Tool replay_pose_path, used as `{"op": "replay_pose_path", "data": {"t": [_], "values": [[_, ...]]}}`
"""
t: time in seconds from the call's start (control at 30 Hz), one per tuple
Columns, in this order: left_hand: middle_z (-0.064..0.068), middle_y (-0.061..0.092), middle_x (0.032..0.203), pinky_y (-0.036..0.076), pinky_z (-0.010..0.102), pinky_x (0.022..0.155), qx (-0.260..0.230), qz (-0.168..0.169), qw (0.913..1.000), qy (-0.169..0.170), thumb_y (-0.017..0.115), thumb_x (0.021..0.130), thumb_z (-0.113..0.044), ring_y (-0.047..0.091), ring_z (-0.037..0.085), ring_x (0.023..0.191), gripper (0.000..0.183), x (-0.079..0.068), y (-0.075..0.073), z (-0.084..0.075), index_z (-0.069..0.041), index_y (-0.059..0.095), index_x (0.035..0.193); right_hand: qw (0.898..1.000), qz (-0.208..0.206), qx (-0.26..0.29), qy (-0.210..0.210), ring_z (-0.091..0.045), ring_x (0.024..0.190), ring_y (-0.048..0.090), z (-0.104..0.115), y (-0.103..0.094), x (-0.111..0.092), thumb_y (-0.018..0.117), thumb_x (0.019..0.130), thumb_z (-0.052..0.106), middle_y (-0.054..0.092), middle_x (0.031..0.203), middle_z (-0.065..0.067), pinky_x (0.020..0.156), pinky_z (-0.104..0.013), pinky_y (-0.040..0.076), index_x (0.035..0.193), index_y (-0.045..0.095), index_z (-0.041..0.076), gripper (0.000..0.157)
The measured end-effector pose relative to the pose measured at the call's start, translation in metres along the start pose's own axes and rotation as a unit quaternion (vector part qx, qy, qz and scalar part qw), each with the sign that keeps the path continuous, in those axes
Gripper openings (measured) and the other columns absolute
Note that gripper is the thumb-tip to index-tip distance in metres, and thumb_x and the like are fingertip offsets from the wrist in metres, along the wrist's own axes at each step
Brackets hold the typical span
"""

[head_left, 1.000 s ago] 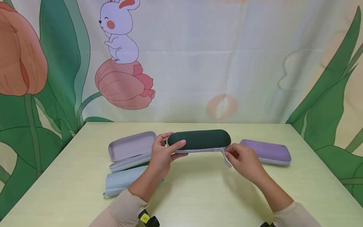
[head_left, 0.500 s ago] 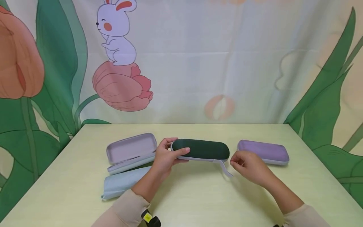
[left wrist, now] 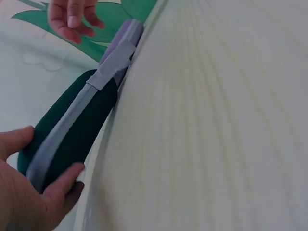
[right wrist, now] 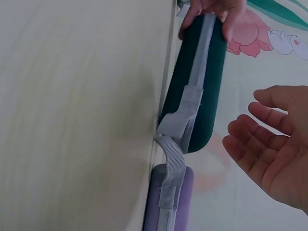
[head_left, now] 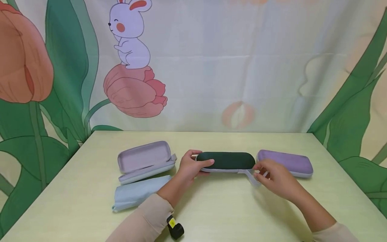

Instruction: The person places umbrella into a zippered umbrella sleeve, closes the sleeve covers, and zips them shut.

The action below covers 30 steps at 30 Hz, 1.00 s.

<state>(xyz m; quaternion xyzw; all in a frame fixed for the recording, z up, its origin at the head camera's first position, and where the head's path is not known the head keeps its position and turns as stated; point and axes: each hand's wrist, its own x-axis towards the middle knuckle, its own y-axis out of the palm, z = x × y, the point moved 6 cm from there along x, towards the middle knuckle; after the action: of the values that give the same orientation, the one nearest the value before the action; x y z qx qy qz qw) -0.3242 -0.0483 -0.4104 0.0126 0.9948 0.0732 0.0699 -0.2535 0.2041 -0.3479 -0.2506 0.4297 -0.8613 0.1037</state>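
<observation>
My left hand (head_left: 191,168) grips the left end of a dark green hard glasses case (head_left: 226,160), thumb on the top face and fingers beneath. A grey zip band runs round its side, and a pale grey strap (head_left: 252,177) hangs off the right end. Close to that strap is my right hand (head_left: 276,178), its fingers loosely bent. In the right wrist view the right hand (right wrist: 272,144) is apart from the case and holds nothing. From the left wrist, the left thumb and fingers show on opposite sides of the case (left wrist: 72,120).
A purple case (head_left: 285,162) lies on the table behind my right hand. To the left, a lavender case (head_left: 145,158) lies with its lid up. In front of it is a light blue cloth roll (head_left: 139,193), partly behind my left forearm. A printed curtain (head_left: 193,84) hangs behind the table.
The green case has come down and shifted right with my left hand. My right hand, earlier at the case's right end, moved off and is now close to the strap again.
</observation>
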Motion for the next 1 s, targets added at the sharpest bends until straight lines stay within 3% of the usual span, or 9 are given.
{"op": "replay_pose_path", "data": {"t": [0.07, 0.1, 0.17, 0.23, 0.4, 0.5, 0.57, 0.73, 1.0], "values": [[0.018, 0.053, 0.121, 0.057, 0.044, 0.078, 0.114, -0.019, 0.9932, 0.012, 0.085, 0.076, -0.013, 0.064, 0.033, 0.099, 0.061, 0.002, 0.000, -0.001, -0.004, 0.054, 0.128, 1.000, -0.003, 0.000, -0.002, -0.011, 0.079, 0.061, 0.003, -0.001, 0.000, 0.069, 0.088, 0.003, 0.063, 0.092, 0.003, 0.064, -0.026, 0.053, 0.099, 0.067, 0.006, 0.011], [0.017, 0.056, 0.123, 0.056, 0.042, 0.080, 0.173, -0.026, 0.9844, 0.022, 0.085, 0.076, -0.017, 0.063, 0.031, 0.102, 0.059, 0.003, -0.001, -0.003, -0.005, 0.057, 0.127, 1.000, -0.004, 0.000, -0.004, -0.011, 0.079, 0.061, 0.004, -0.001, 0.000, 0.070, 0.088, 0.002, 0.063, 0.092, 0.003, 0.065, -0.026, 0.053, 0.098, 0.067, 0.006, 0.012], [0.015, 0.060, 0.125, 0.053, 0.041, 0.087, 0.289, -0.032, 0.9555, 0.051, 0.085, 0.077, -0.024, 0.060, 0.030, 0.109, 0.056, 0.005, 0.001, -0.009, -0.008, 0.062, 0.125, 1.000, -0.004, -0.003, -0.010, -0.011, 0.079, 0.062, 0.006, 0.000, 0.000, 0.070, 0.087, 0.002, 0.064, 0.093, 0.001, 0.065, -0.025, 0.053, 0.098, 0.067, 0.006, 0.012], [0.014, 0.063, 0.123, 0.048, 0.041, 0.092, 0.386, -0.027, 0.9179, 0.088, 0.083, 0.079, -0.029, 0.057, 0.030, 0.114, 0.052, 0.004, 0.004, -0.016, -0.010, 0.066, 0.124, 1.000, -0.002, -0.006, -0.016, -0.010, 0.079, 0.062, 0.009, 0.001, 0.000, 0.071, 0.087, 0.002, 0.064, 0.093, 0.000, 0.066, -0.025, 0.054, 0.098, 0.067, 0.007, 0.012], [0.012, 0.061, 0.118, 0.048, 0.043, 0.091, 0.519, -0.001, 0.8371, 0.174, 0.078, 0.084, -0.029, 0.056, 0.032, 0.111, 0.042, -0.004, 0.019, -0.031, -0.013, 0.069, 0.122, 0.999, -0.001, -0.019, -0.035, -0.010, 0.080, 0.061, 0.016, 0.005, 0.001, 0.070, 0.087, 0.004, 0.064, 0.094, 0.000, 0.067, -0.030, 0.055, 0.098, 0.067, 0.007, 0.012], [0.011, 0.061, 0.114, 0.049, 0.041, 0.087, 0.564, 0.001, 0.7995, 0.207, 0.078, 0.084, -0.028, 0.056, 0.030, 0.106, 0.039, -0.011, 0.025, -0.037, -0.013, 0.070, 0.119, 0.999, -0.002, -0.023, -0.048, -0.010, 0.081, 0.061, 0.021, 0.007, 0.003, 0.070, 0.087, 0.005, 0.064, 0.094, 0.002, 0.068, -0.033, 0.056, 0.098, 0.066, 0.008, 0.011], [0.010, 0.061, 0.112, 0.050, 0.040, 0.085, 0.582, 0.004, 0.7828, 0.219, 0.078, 0.084, -0.027, 0.056, 0.029, 0.103, 0.037, -0.014, 0.027, -0.039, -0.013, 0.071, 0.117, 0.998, 0.001, -0.023, -0.057, -0.009, 0.082, 0.061, 0.025, 0.008, 0.004, 0.071, 0.087, 0.006, 0.064, 0.094, 0.003, 0.068, -0.033, 0.056, 0.098, 0.066, 0.009, 0.012], [0.007, 0.061, 0.103, 0.052, 0.038, 0.080, 0.609, 0.016, 0.7569, 0.236, 0.079, 0.083, -0.023, 0.058, 0.027, 0.097, 0.025, -0.021, 0.026, -0.044, -0.012, 0.072, 0.105, 0.996, 0.005, -0.015, -0.084, -0.011, 0.083, 0.061, 0.034, 0.014, 0.006, 0.072, 0.086, 0.007, 0.063, 0.095, 0.005, 0.070, -0.032, 0.054, 0.098, 0.065, 0.014, 0.016], [0.006, 0.061, 0.093, 0.052, 0.036, 0.073, 0.589, 0.050, 0.7676, 0.248, 0.081, 0.080, -0.022, 0.060, 0.024, 0.085, 0.022, -0.037, 0.011, -0.051, -0.010, 0.072, 0.097, 0.989, 0.019, -0.031, -0.141, -0.009, 0.087, 0.057, 0.054, 0.027, 0.015, 0.074, 0.085, 0.010, 0.060, 0.099, 0.007, 0.077, -0.031, 0.052, 0.098, 0.064, 0.015, 0.018]]}}
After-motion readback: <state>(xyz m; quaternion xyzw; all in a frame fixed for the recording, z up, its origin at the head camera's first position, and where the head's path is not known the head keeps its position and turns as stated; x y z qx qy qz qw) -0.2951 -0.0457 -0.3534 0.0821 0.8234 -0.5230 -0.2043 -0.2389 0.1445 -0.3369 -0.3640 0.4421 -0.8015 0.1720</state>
